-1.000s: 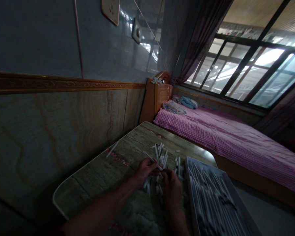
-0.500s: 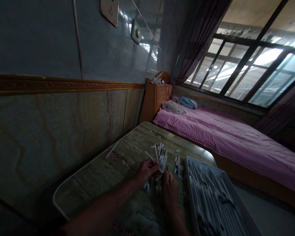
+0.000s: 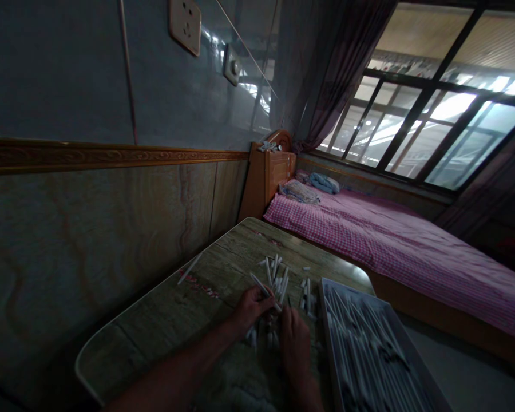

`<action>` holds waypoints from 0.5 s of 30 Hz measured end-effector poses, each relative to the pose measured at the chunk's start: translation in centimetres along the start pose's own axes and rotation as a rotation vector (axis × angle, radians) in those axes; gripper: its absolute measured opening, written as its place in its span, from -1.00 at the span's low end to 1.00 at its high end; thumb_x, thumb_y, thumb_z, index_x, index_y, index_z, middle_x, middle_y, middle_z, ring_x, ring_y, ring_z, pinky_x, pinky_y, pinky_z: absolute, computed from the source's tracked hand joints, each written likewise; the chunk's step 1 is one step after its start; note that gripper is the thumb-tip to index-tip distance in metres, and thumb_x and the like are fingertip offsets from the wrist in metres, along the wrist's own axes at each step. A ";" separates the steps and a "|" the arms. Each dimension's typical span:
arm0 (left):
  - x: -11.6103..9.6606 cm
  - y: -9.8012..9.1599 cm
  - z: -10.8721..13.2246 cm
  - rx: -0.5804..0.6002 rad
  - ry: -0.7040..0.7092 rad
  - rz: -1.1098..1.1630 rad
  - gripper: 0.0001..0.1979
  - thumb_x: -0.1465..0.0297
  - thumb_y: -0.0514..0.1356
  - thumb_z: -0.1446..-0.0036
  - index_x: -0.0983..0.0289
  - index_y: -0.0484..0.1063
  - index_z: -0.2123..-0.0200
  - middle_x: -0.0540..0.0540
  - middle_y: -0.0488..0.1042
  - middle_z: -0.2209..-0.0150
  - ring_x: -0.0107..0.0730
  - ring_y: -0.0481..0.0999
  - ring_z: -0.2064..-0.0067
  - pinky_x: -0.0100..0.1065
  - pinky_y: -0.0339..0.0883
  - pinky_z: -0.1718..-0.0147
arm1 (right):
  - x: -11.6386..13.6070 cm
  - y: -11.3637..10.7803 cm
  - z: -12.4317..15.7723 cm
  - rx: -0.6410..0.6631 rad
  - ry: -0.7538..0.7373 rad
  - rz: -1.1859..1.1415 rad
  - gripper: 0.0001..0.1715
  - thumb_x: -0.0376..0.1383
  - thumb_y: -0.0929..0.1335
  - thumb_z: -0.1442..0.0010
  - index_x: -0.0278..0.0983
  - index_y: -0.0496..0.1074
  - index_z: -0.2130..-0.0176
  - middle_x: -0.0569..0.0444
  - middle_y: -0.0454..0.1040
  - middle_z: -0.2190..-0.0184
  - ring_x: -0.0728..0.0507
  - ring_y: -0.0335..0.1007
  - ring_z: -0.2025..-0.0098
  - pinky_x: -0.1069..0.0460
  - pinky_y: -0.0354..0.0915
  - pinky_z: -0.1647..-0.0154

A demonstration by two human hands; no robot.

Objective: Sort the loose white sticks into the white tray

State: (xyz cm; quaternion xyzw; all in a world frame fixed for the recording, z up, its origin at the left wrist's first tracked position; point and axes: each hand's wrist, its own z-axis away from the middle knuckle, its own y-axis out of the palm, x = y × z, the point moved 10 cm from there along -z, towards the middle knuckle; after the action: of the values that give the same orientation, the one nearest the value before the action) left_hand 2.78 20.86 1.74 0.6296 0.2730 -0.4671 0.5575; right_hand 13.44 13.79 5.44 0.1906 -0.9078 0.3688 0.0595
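Observation:
My left hand (image 3: 252, 306) is closed on a white pen-like stick (image 3: 261, 285), which slants up to the left out of the fingers. Just right of it, my right hand (image 3: 294, 332) has its fingers pressed together, with a thin dark tip showing above them; what they hold is too small to name. Beyond the hands, several loose white sticks (image 3: 277, 277) lie in a pile on the table (image 3: 154, 326). Short white pieces (image 3: 252, 337) lie below and between the hands, partly hidden by them.
A shallow tray (image 3: 331, 343) full of white sticks with dark parts stands at the table's right. More sticks (image 3: 308, 294) lie beside it. One stick (image 3: 189, 269) rests near the left edge, by the wall. A bed (image 3: 369, 229) stands behind.
The view has shifted slightly. My right hand has drawn a little away from the stick in my left hand, and the dark tip now shows above its fingers.

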 end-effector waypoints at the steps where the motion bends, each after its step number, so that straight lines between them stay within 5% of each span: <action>1: 0.0 0.0 -0.1 0.002 -0.002 -0.008 -0.55 0.13 0.44 0.26 0.30 0.38 0.43 0.03 0.53 0.51 -0.37 0.52 0.49 -0.44 0.29 0.57 | -0.3 0.3 0.0 0.017 0.023 -0.022 -0.48 -0.25 -0.02 -0.41 -0.24 0.39 0.29 0.01 0.45 0.47 -0.09 0.34 0.50 0.06 0.13 0.48; 8: 0.1 -1.3 -0.7 -0.069 0.005 -0.011 -0.57 0.16 0.43 0.24 0.29 0.39 0.39 0.00 0.52 0.51 -0.39 0.51 0.51 -0.45 0.30 0.58 | -1.1 0.5 -0.5 0.154 0.340 -0.319 -0.60 -0.15 0.09 -0.40 -0.19 0.29 0.40 0.14 0.40 0.52 -0.06 0.35 0.48 0.08 0.13 0.45; 15: 0.0 -0.2 -0.5 0.046 0.038 -0.042 -0.60 0.16 0.43 0.20 0.30 0.40 0.42 0.00 0.52 0.52 -0.41 0.52 0.50 -0.46 0.29 0.56 | -0.8 0.9 -0.2 0.116 0.163 -0.179 -0.57 -0.25 0.08 -0.39 -0.21 0.31 0.44 0.10 0.36 0.55 -0.06 0.28 0.54 0.06 0.03 0.51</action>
State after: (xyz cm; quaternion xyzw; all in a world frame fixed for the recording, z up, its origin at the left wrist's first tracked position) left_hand 2.74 21.39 1.58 0.6452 0.2857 -0.4727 0.5278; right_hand 13.77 14.74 4.77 0.2432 -0.8564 0.4284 0.1547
